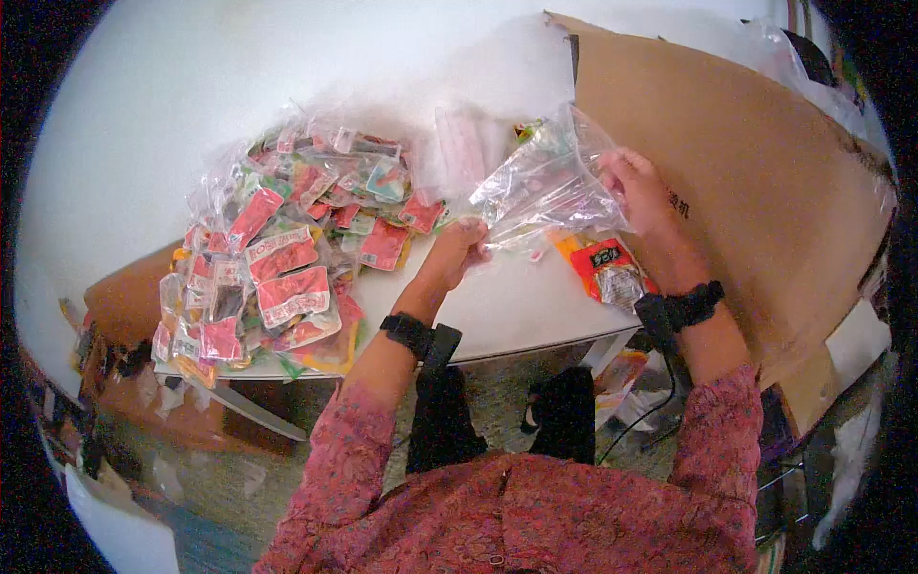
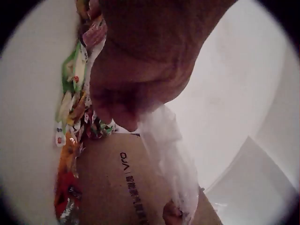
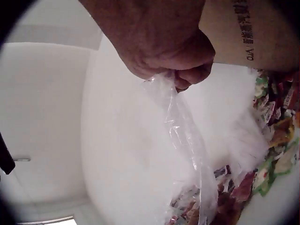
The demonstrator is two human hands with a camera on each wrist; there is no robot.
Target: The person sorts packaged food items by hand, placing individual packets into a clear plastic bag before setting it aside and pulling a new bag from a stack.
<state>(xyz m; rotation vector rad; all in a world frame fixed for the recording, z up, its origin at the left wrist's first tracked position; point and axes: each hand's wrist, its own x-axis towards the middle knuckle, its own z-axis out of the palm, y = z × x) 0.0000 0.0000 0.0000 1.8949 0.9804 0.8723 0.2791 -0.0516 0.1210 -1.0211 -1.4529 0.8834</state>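
Observation:
A clear plastic bag [image 1: 550, 187] is stretched between both hands above the white table. My left hand [image 1: 457, 251] pinches its near left corner, fingers curled in the left wrist view. At the opposite end my right hand [image 1: 635, 189] grips the bag's edge; in the right wrist view the bag [image 3: 180, 122] hangs down from the curled fingers. Below the bag, close to the right hand, lies an orange-red snack packet [image 1: 607, 266] with a silvery part. Left of the left hand spreads a large heap of small packets [image 1: 287, 258] in red, green and clear wrapping.
An opened cardboard box [image 1: 727, 143] with printed characters stands along the right side of the table [image 1: 459, 335]. Behind the bag lies a stack of clear plastic bags [image 1: 461, 148]. Another cardboard box [image 1: 134, 287] sits at the left, and scraps of plastic lie on the floor.

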